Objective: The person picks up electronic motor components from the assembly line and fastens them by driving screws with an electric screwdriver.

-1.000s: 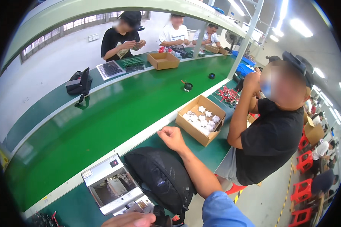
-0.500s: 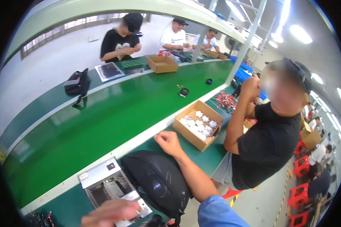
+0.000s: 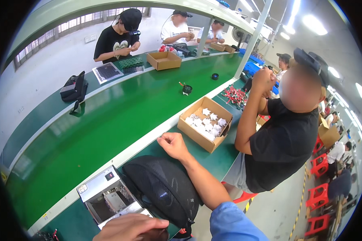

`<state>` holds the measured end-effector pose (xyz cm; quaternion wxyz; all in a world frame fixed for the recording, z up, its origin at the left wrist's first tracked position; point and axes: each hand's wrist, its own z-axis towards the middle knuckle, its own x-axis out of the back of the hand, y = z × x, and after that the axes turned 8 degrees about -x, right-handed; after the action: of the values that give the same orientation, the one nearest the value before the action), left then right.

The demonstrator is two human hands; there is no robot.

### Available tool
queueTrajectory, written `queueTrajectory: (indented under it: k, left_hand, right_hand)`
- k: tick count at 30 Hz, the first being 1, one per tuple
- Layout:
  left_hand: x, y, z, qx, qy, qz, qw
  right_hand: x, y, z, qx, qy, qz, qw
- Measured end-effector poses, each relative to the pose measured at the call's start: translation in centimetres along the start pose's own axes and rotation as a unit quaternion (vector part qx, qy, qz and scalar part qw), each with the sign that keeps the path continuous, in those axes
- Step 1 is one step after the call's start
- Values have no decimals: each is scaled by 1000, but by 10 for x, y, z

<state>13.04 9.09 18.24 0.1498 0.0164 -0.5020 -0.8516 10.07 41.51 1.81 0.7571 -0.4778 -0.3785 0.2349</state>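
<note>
My right hand (image 3: 173, 145) is held out over the near table by the pale conveyor rail, its fingers curled closed. Whatever might be inside those fingers is hidden. Just right of it stands an open cardboard box (image 3: 182, 125) with several white star-shaped plastic parts (image 3: 208, 123). At the lower edge, my left hand (image 3: 128, 225) bends over the near end of a metal-cased machine (image 3: 95, 180) with an open top. Something dark shows under the left fingers, too hidden to name. Between my arms lies a black mesh bag (image 3: 163, 188).
A green conveyor belt (image 3: 120, 124) carries a small black round part (image 3: 187, 89) and a dark ring (image 3: 215, 76). A co-worker in a black shirt (image 3: 279, 148) stands at right, near a red wire pile (image 3: 235, 96). Across the belt, people sit behind a cardboard box (image 3: 163, 64).
The whole view has shifted, so the scene sits slightly up and left. My left hand has moved right and turned over the machine's near end. My right hand remains closed by the rail.
</note>
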Motion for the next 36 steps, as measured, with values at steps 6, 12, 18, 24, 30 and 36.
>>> queueTrajectory:
  k: [6, 12, 18, 24, 30, 36]
  left_hand:
    - [-1, -10, 10, -54, -6, 190, 980]
    - [3, -2, 9, -31, -12, 229, 973]
    - [42, 31, 5, 123, 16, 333, 935]
    - [128, 2, -56, 12, 361, 399, 843]
    - [189, -29, -106, 83, 458, 307, 830]
    - [206, -67, -66, 183, 465, 251, 829]
  right_hand:
    - [-1, 4, 2, 8, 1, -8, 1000]
    - [-4, 9, -1, 15, 9, -9, 1000]
    - [3, 0, -2, 18, 15, -8, 1000]
    - [4, 0, -3, -3, 25, -49, 999]
    - [-8, -21, -7, 21, 10, -55, 998]
    - [1, -15, -9, 17, 9, -65, 998]
